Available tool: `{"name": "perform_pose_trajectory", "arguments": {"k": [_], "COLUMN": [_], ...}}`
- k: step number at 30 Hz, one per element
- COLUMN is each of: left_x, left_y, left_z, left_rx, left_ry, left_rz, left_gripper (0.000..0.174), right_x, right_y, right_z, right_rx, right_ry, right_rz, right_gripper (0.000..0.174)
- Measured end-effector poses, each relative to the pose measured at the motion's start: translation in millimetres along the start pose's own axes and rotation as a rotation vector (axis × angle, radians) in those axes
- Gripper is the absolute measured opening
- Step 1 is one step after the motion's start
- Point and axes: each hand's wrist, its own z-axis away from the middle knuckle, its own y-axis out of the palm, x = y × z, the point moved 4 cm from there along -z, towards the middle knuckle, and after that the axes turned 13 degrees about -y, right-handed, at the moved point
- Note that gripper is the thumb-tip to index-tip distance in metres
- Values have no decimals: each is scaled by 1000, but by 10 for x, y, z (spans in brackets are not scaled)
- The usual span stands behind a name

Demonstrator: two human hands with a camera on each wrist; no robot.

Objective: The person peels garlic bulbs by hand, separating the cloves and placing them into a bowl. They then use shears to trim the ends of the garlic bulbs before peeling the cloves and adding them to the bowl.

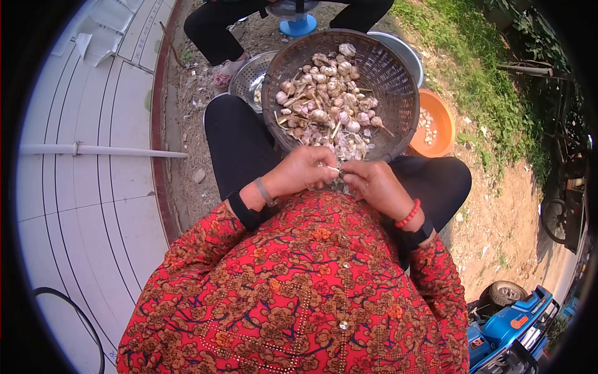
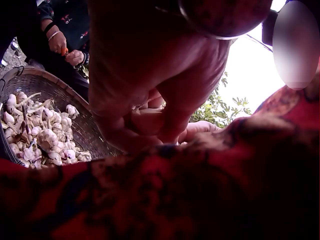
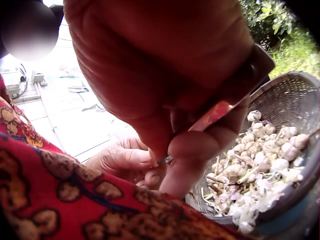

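Over the lap, the left hand [image 1: 303, 170] pinches a small pale piece [image 1: 333, 169], which looks like a garlic clove. Close against it, the right hand [image 1: 381, 187] has its fingers curled round a narrow tool with a flat reddish and dark handle [image 3: 218, 113], seen in the right wrist view. The tool's small dark tip [image 3: 166, 160] lies at the left thumb; its exact contact is hidden. A pale clove [image 2: 148, 120] shows between the left fingers [image 2: 117, 131]. Just beyond both hands, a woven basket [image 1: 402, 103] holds many garlic bulbs [image 1: 327, 93] and loose skins.
An orange bowl [image 1: 443, 128] with peeled cloves stands right of the basket. A metal colander [image 1: 248, 76] is at its left, a pale basin [image 1: 398, 50] behind it. Another person's legs [image 1: 215, 31] are across. A blue vehicle [image 1: 514, 327] stands lower right.
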Motion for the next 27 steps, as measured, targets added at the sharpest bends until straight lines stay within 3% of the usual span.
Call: {"name": "perform_pose_trajectory", "arguments": {"k": [4, 7, 11, 14, 17, 21, 23, 27], "left_x": [15, 58, 5, -17, -26, -32, 31, -92], "left_y": [-27, -105, -146, -140, -111, -81, -88, -63], "left_z": [1, -9, -36, -27, -33, -85, -168, -222], "left_rx": [87, 85, 51, 46, 27, -32, -107, -116], "left_ry": [-78, -107, -83, -77, -59, 12, 84, 37], "left_rz": [47, 166, 300, 269, 167, 19, -64, 87], "left_gripper": [12, 14, 19, 20, 16, 10, 9, 12], "right_x": [-182, -375, -491, -430, -434, -260, -371, -471], "right_y": [-77, -158, -150, -139, -100, 15, 100, 7], "right_z": [-9, 11, 80, 83, 74, -18, -39, -35], "right_rx": [-90, -202, -163, -124, -126, -170, -67, -176], "right_ry": [40, 327, 292, 326, 502, 525, 456, 498], "right_rz": [121, -227, -345, -549, -759, -970, -990, -994], "right_gripper": [16, 18, 40, 43, 35, 29, 27, 21]}}
